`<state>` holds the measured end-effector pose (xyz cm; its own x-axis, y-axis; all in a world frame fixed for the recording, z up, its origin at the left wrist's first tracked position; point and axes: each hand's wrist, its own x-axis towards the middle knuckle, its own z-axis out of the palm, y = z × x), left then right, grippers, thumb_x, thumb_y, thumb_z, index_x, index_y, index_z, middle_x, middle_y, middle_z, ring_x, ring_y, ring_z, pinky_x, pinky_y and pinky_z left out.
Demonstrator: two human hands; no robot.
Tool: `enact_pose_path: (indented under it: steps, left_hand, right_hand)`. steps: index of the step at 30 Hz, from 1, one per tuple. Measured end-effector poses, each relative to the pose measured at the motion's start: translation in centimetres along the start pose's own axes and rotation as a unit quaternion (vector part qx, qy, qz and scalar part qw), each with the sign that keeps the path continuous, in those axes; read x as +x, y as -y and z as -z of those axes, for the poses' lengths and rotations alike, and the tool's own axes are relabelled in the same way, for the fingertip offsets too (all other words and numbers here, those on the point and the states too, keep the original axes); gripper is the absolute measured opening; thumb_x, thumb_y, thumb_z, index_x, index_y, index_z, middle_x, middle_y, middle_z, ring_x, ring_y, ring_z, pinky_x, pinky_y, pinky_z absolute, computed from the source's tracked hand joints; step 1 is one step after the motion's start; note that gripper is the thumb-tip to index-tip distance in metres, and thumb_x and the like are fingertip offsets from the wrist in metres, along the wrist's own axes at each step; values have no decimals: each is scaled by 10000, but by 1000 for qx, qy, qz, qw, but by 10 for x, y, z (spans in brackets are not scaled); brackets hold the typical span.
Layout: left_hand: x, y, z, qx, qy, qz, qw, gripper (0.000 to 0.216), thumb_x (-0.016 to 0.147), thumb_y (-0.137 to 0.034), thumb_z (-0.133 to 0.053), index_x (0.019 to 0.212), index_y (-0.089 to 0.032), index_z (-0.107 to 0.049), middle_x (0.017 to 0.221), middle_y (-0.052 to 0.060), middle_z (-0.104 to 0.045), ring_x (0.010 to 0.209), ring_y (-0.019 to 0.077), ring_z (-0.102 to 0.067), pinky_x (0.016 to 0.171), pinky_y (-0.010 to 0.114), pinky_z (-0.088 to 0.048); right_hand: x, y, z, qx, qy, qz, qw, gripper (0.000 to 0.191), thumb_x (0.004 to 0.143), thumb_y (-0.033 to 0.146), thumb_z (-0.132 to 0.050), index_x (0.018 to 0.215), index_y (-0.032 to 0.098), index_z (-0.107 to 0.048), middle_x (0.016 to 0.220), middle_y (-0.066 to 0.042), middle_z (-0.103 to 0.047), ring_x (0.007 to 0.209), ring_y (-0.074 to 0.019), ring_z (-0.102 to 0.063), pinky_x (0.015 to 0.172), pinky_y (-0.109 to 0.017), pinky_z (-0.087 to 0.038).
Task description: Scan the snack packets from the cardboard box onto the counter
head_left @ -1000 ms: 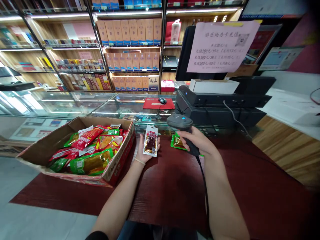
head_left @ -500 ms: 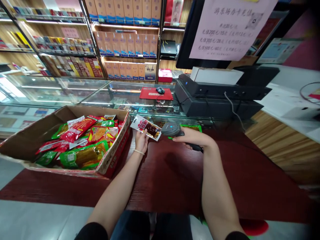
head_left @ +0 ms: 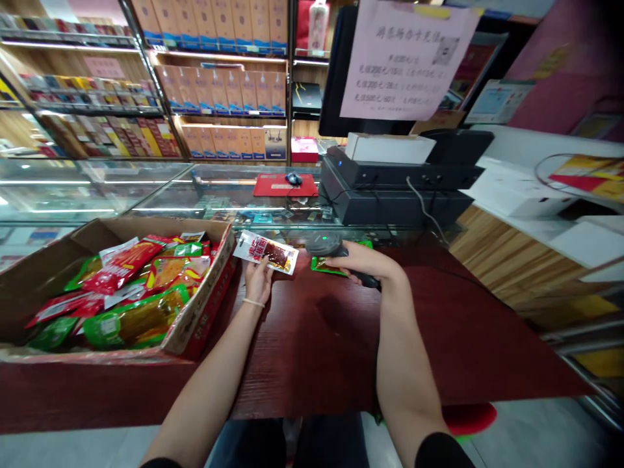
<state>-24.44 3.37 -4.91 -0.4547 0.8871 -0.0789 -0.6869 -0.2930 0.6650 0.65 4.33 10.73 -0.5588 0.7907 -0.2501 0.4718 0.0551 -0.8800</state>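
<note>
My left hand [head_left: 259, 283] grips a white snack packet [head_left: 267, 252] with red lettering and a clear window showing brown food, thumb on its front. My right hand [head_left: 358, 263] is wrapped around a dark barcode scanner [head_left: 324, 244], whose small light glows green. The scanner's head points left, just right of the packet and apart from it. Partly hidden beneath the scanner and right hand lies a green-edged packet [head_left: 319, 265] on the dark red table [head_left: 302, 351]. To the left of my left hand stands an open cardboard box [head_left: 221, 273] filled with red and green snack packets [head_left: 134, 322].
Behind the table runs a glass display counter [head_left: 214, 188] bearing a red mat [head_left: 268, 186] and a mouse [head_left: 293, 179]. A monitor with a pink sign [head_left: 404, 65] stands above dark machines [head_left: 394, 201]. Shelves of boxed goods [head_left: 219, 91] fill the back.
The packet has been pulled slightly left, away from the scanner head, so a wider gap shows. The scanner's light has turned from blue to green. The view has shifted to the right.
</note>
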Motion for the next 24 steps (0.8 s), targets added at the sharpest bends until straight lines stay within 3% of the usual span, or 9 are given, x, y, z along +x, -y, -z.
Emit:
enact_pose_path:
  steps: [4,8,10,13,16,20,24]
  left_hand:
    - [-2,-4,-7,84,30,-46,995,329,668,-207,-784,976,-184,-671,1000,34,-706,864,139,-662,808,266,-524]
    - [-11,-6,-29,213,83,-122,966,399,709,-294,-750,1077,-173,-655,1055,66,-708,925,177,-664,838,287,-508]
    - [-18,-3,-45,317,121,-159,927,361,751,-326,-709,1077,-179,-655,1025,67,-718,923,196,-670,842,302,-503]
    - [-30,12,-71,484,188,-218,826,237,815,-324,-637,1026,-226,-679,967,42,-728,886,207,-675,823,306,-493]
    - [-40,37,-92,551,272,-243,751,198,819,-252,-629,1002,-284,-696,1002,37,-722,953,219,-660,871,305,-467]
    - [-44,83,-102,542,317,-219,747,147,785,-204,-670,900,-284,-712,942,82,-714,997,250,-651,950,346,-440]
    - [-42,113,-99,500,384,-205,748,272,700,-230,-764,958,-289,-700,1147,102,-671,1191,285,-557,1094,443,-324]
  right_hand:
    - [-11,1,13,124,-112,50,985,347,755,454,-715,811,223,-463,515,63,-517,348,-92,-459,311,-201,-375]
    - [-27,-5,34,256,-236,129,929,330,769,464,-690,815,233,-458,544,75,-512,365,-87,-463,316,-193,-379]
    - [-38,-10,45,293,-271,164,902,323,770,470,-681,819,237,-462,544,79,-507,375,-89,-467,331,-195,-395]
    - [-54,-14,56,314,-311,192,876,321,760,474,-679,828,240,-470,540,80,-501,374,-92,-462,342,-201,-404]
    - [-66,-16,63,312,-342,196,865,324,754,479,-671,856,244,-472,543,80,-487,376,-94,-454,348,-203,-400]
    - [-77,-17,68,288,-355,181,871,344,769,509,-634,901,245,-459,581,67,-467,403,-96,-457,372,-207,-408]
    - [-79,-18,69,275,-352,178,877,347,779,517,-610,923,248,-446,596,62,-452,412,-96,-446,382,-209,-406]
